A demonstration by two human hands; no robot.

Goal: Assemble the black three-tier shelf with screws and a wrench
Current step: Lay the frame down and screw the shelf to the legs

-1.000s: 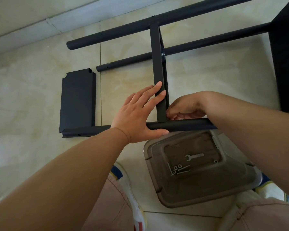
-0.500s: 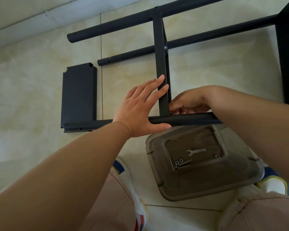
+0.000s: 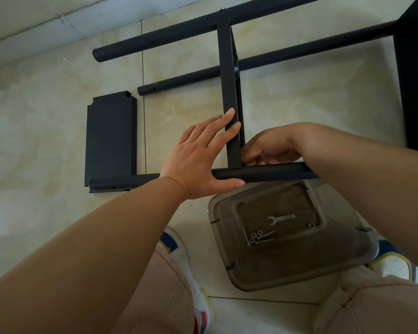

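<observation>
**Q:** Shelf frame (image 3: 229, 97) — where is it, and what surrounds it?

**A:** It lies on its side on the tiled floor (image 3: 46, 128), filling the upper centre and right of the frame. Three black tubes run roughly left to right: a far tube (image 3: 155, 42), a middle tube (image 3: 184, 80) and a near tube (image 3: 270, 173). An upright shelf panel crosses all three. A loose black shelf panel (image 3: 110, 136) lies flat at centre left, its lower edge just beside the near tube's left end. A further black panel (image 3: 415, 75) fills the upper right edge. Below the near tube sits a translucent brown plastic bin (image 3: 336, 261), partly hidden by the right forearm. Inside it: a small flat wrench (image 3: 281, 218) and a cluster of screws and washers (image 3: 257, 237). White shoes and light trousers occupy the bottom of the frame.

**Q:** Any readable markings?

**A:** No lettering can be made out on any part.

**Q:** State of the hands?

**A:** Left hand (image 3: 198, 160): spread, fingers straight and laid against the left face of the upright panel, thumb pressed along the underside of the near tube. Right hand (image 3: 268, 150): fingers curled at the corner where the panel meets the near tube — the panel edge hides the fingertips, so whether they pinch anything cannot be told.
</observation>
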